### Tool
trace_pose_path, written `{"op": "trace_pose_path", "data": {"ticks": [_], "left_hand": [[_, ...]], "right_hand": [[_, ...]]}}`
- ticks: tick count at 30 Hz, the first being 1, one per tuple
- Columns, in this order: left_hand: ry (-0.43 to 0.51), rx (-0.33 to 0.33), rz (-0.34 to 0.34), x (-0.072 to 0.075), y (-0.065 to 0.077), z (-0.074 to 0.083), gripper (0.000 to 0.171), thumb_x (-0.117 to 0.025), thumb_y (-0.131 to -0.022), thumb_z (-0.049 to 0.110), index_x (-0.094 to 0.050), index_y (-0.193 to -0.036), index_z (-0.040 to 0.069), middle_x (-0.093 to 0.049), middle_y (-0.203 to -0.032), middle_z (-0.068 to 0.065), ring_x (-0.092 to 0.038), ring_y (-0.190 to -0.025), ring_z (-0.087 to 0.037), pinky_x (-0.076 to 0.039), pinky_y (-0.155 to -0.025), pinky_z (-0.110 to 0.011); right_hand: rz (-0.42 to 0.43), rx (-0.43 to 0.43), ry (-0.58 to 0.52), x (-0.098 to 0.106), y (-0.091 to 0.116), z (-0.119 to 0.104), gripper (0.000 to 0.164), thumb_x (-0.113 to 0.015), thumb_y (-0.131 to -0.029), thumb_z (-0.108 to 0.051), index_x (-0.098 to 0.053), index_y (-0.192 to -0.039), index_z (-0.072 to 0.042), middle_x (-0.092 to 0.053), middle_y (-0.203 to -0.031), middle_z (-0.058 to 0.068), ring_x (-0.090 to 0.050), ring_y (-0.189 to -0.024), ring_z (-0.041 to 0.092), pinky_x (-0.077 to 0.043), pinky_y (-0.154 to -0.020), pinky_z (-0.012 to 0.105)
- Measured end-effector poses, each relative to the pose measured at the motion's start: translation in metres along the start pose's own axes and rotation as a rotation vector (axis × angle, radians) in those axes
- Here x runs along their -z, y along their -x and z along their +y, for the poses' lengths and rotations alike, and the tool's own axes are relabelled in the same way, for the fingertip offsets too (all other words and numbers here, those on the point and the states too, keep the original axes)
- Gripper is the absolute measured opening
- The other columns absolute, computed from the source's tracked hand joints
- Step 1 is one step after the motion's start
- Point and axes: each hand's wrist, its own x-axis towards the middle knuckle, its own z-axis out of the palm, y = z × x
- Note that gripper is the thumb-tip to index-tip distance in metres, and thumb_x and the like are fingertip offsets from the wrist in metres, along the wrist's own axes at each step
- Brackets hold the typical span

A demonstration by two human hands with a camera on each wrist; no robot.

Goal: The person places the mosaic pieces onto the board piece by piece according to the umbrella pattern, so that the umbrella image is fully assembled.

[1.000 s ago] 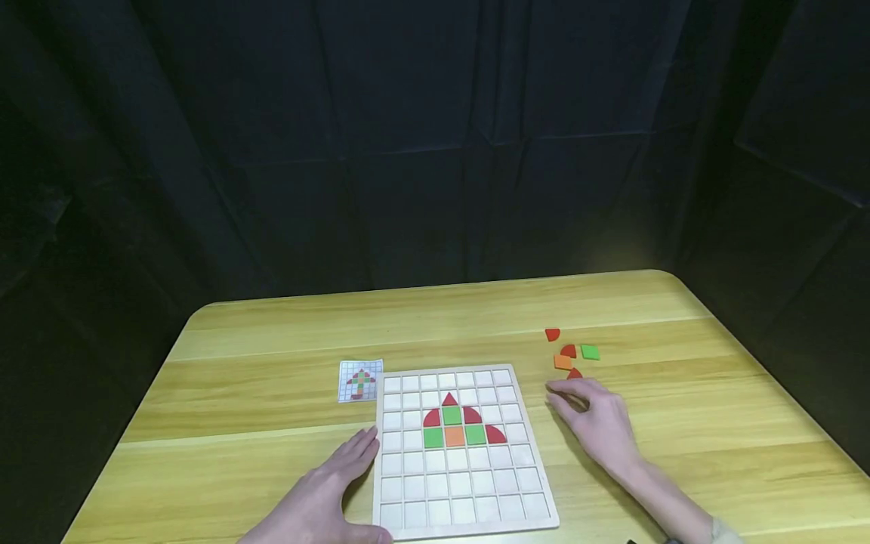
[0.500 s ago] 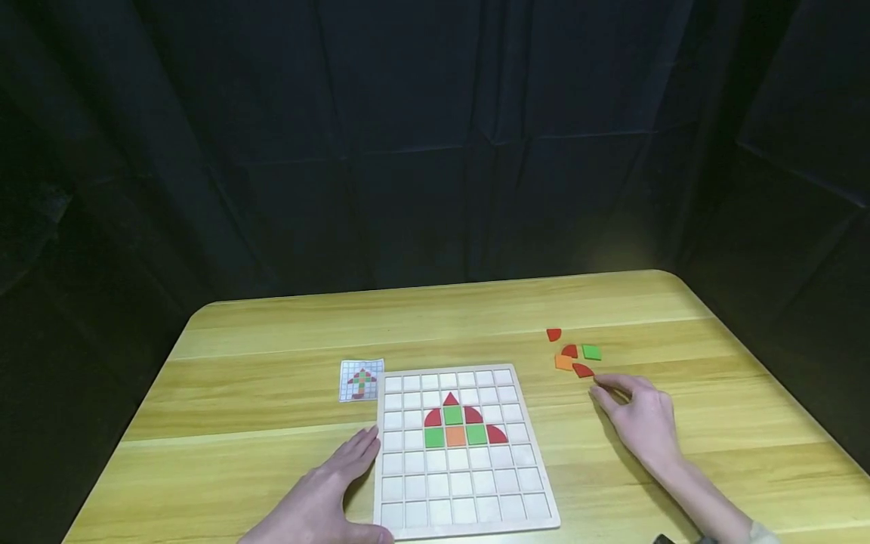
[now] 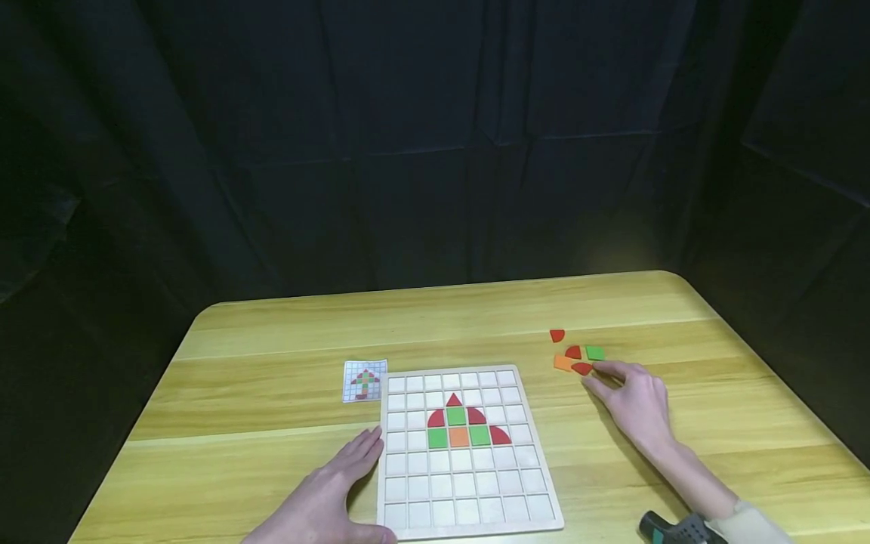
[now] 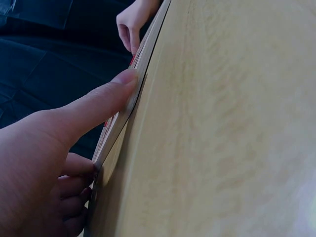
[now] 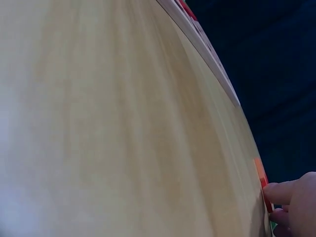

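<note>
My left hand (image 3: 326, 491) holds the near left corner of a white wooden grid board (image 3: 438, 483), its thumb (image 4: 111, 94) on the near edge and its fingers along the left side. Set into the grid are a red triangle tile (image 3: 453, 400), an orange square tile (image 3: 459, 437), several green square tiles and several red quarter-circle tiles. To the right of the board, my right hand (image 3: 635, 400) pinches the corner of a loose red quarter-circle tile (image 3: 581, 369) between thumb and forefinger. That tile lies against a loose orange square tile (image 3: 562, 363).
Two more red quarter-circle tiles, one near (image 3: 574, 352) and one farther (image 3: 557, 335), lie beside a loose green square tile (image 3: 595, 353). A printed pattern card (image 3: 364, 381) lies at the board's far left corner. A dark curtain (image 3: 435, 151) hangs behind the wooden table (image 3: 224, 378).
My right hand first moved right, uncovering the near red quarter-circle tile, then came back left to its corner. The tile has turned slightly. My left hand stays on the board.
</note>
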Motion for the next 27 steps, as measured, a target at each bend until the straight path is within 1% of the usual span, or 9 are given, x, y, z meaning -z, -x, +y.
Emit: {"op": "trace_pose_path", "data": {"ticks": [5,10,14,23,25,27], "left_hand": [[0.015,0.008,-0.004,0.0002,-0.0008,0.0004,0.120,-0.075,-0.067,0.075,-0.034,-0.155,0.006,-0.027,-0.165,-0.005,-0.026,-0.151,-0.032,-0.034,-0.114,-0.056],[0.025,0.012,-0.008,0.0007,-0.0013,0.0005,0.120,-0.075,-0.067,0.075,-0.034,-0.155,0.006,-0.027,-0.165,-0.005,-0.026,-0.151,-0.032,-0.034,-0.114,-0.057],[0.029,0.006,-0.010,0.0007,-0.0009,0.0000,0.119,-0.076,-0.067,0.074,-0.034,-0.155,0.005,-0.027,-0.165,-0.006,-0.026,-0.151,-0.032,-0.034,-0.113,-0.057],[0.017,-0.009,0.003,-0.0002,-0.0004,-0.0008,0.119,-0.076,-0.067,0.073,-0.035,-0.154,0.004,-0.027,-0.165,-0.006,-0.026,-0.150,-0.032,-0.035,-0.113,-0.055],[0.018,-0.010,0.003,-0.0001,-0.0004,-0.0007,0.119,-0.076,-0.068,0.073,-0.035,-0.154,0.004,-0.027,-0.165,-0.007,-0.027,-0.150,-0.032,-0.035,-0.113,-0.056],[0.018,-0.011,0.005,0.0003,-0.0002,-0.0004,0.119,-0.076,-0.068,0.073,-0.035,-0.154,0.004,-0.027,-0.165,-0.007,-0.027,-0.150,-0.032,-0.035,-0.113,-0.056]], "right_hand": [[0.000,-0.001,0.003,-0.0032,-0.0042,0.0015,0.030,-0.085,-0.079,-0.015,-0.076,-0.102,0.002,-0.074,-0.102,0.024,-0.066,-0.101,0.048,-0.046,-0.083,0.058],[0.009,0.017,0.003,-0.0060,-0.0064,0.0022,0.025,-0.085,-0.079,-0.013,-0.077,-0.099,0.000,-0.075,-0.098,0.022,-0.068,-0.098,0.047,-0.047,-0.082,0.057],[0.017,0.026,0.001,-0.0071,-0.0071,0.0024,0.022,-0.084,-0.079,-0.011,-0.077,-0.097,0.000,-0.075,-0.095,0.021,-0.068,-0.096,0.046,-0.048,-0.082,0.057],[0.023,0.025,0.003,-0.0081,-0.0069,0.0028,0.023,-0.085,-0.078,-0.010,-0.077,-0.096,0.001,-0.075,-0.094,0.022,-0.069,-0.094,0.046,-0.050,-0.079,0.058],[0.040,0.028,0.002,-0.0083,-0.0062,0.0024,0.022,-0.086,-0.077,-0.010,-0.077,-0.095,0.001,-0.075,-0.093,0.021,-0.069,-0.092,0.045,-0.050,-0.079,0.056],[0.058,0.039,-0.007,-0.0081,-0.0052,0.0006,0.022,-0.086,-0.076,-0.010,-0.078,-0.094,-0.001,-0.076,-0.092,0.020,-0.070,-0.090,0.042,-0.050,-0.077,0.051]]}}
